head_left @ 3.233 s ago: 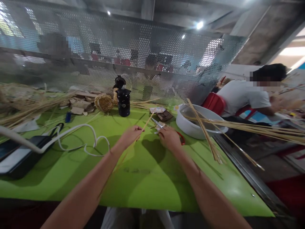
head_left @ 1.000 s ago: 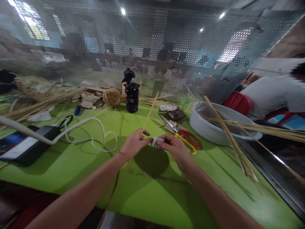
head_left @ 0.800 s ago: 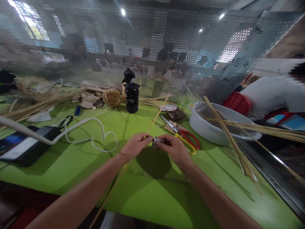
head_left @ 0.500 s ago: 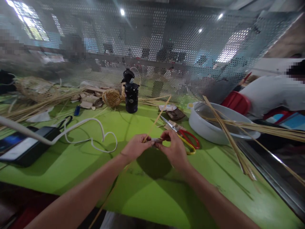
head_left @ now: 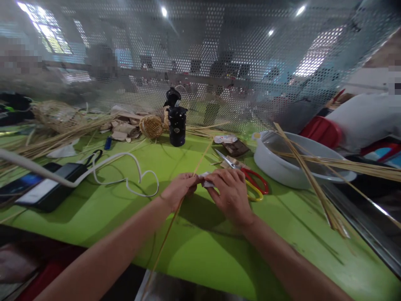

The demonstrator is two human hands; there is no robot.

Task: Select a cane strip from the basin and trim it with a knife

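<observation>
My left hand [head_left: 181, 190] is closed around a long, thin bamboo strip [head_left: 169, 228], which runs from the table's front edge up past the fingers. A small whitish wrap [head_left: 207, 180], perhaps paper or tape, sits between the two hands. My right hand [head_left: 230, 192] pinches its right side, fingers bent over it, and the left fingertips meet its left end. Just beyond the right hand lie open scissors [head_left: 255, 184] with red and yellow handles, blades pointing away to the left. My fingers hide part of the strip and wrap.
A white basin [head_left: 275, 167] with bamboo strips [head_left: 308, 188] across it stands right. A black bottle [head_left: 177, 125] and a small woven ball [head_left: 151, 126] are at the back, before a perforated metal screen [head_left: 200, 50]. A white cable [head_left: 138, 167] and a phone [head_left: 46, 188] lie left.
The strip's upper end has tilted lower and leans away from me. My right hand has turned over the wrap, its fingers more closed. The view has shifted slightly left.
</observation>
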